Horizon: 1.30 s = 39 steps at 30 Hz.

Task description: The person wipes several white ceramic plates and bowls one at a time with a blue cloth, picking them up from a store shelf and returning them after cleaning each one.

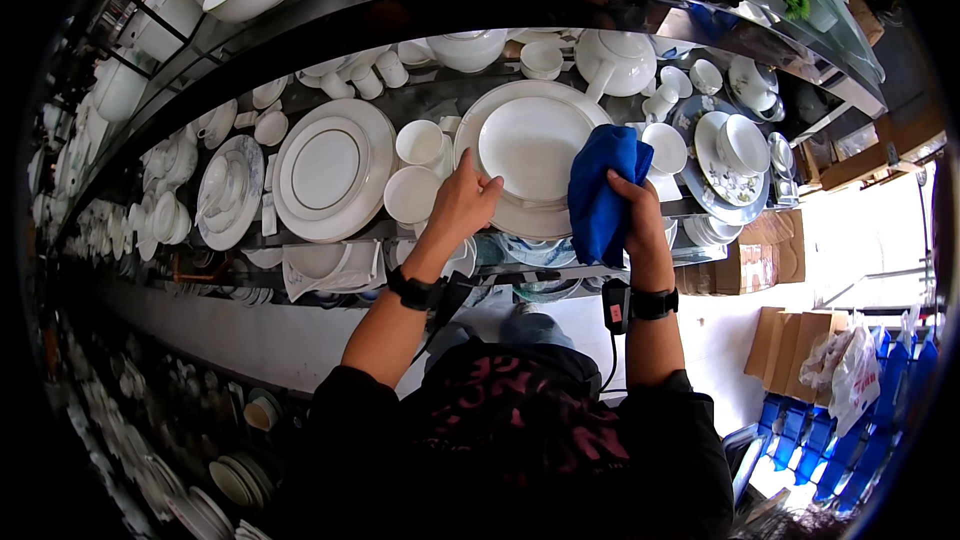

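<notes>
My left hand [465, 199] is at the left rim of a large white plate [470, 130], its index finger stretched out and its thumb apart over the rim. The other fingers are partly hidden, and I cannot tell how firmly they touch. On that plate lies a smaller white plate [535, 148]. My right hand [642, 216] grips a bunched blue cloth [603, 190], which covers the right part of both plates. Two white cups, a front one [411, 195] and one behind it [420, 143], stand just left of my left hand.
A white teapot [615, 62] stands behind the plates. Left is another plate stack [326, 170]; right, a patterned blue plate [740, 202] carries a bowl [743, 145]. A dark shelf edge [400, 22] runs overhead. Cardboard boxes [765, 258] stand at the right.
</notes>
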{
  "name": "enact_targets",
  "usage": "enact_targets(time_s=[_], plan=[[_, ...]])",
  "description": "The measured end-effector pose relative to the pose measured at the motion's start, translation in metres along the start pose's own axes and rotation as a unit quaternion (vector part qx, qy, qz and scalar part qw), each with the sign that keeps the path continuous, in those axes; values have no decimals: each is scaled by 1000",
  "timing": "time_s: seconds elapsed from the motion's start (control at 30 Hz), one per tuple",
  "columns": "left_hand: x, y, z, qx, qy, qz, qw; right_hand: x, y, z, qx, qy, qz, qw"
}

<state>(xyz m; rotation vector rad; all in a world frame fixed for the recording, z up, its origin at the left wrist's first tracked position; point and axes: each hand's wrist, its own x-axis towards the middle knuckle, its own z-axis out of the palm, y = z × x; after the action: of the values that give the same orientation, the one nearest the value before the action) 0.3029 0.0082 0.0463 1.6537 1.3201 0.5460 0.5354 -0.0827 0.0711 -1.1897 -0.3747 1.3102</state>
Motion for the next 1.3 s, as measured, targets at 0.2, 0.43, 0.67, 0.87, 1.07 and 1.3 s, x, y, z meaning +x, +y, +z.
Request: enact_targets(time_s=[0.2,0.43,0.67,0.87,1.07,1.3], plan=[[13,1,27,6,43,-60,997,19,5,-19,18,-46,28,998],[12,6,33,-163,54,-80,982,20,1,-14,41,-53,24,997],[-29,32,-1,-194,81,-8,978,-24,-18,11,24,-78,-29,996],[-82,5,-88,-272,135,47,952,-57,-11,87,-15,-166,-32,986],[-99,-74,-196,-245,177,-19,953,-54,50,201,-36,-256,35,965],[-74,-146,-273,-192,141,-53,970,-21,131,288,-99,-215,67,969]])
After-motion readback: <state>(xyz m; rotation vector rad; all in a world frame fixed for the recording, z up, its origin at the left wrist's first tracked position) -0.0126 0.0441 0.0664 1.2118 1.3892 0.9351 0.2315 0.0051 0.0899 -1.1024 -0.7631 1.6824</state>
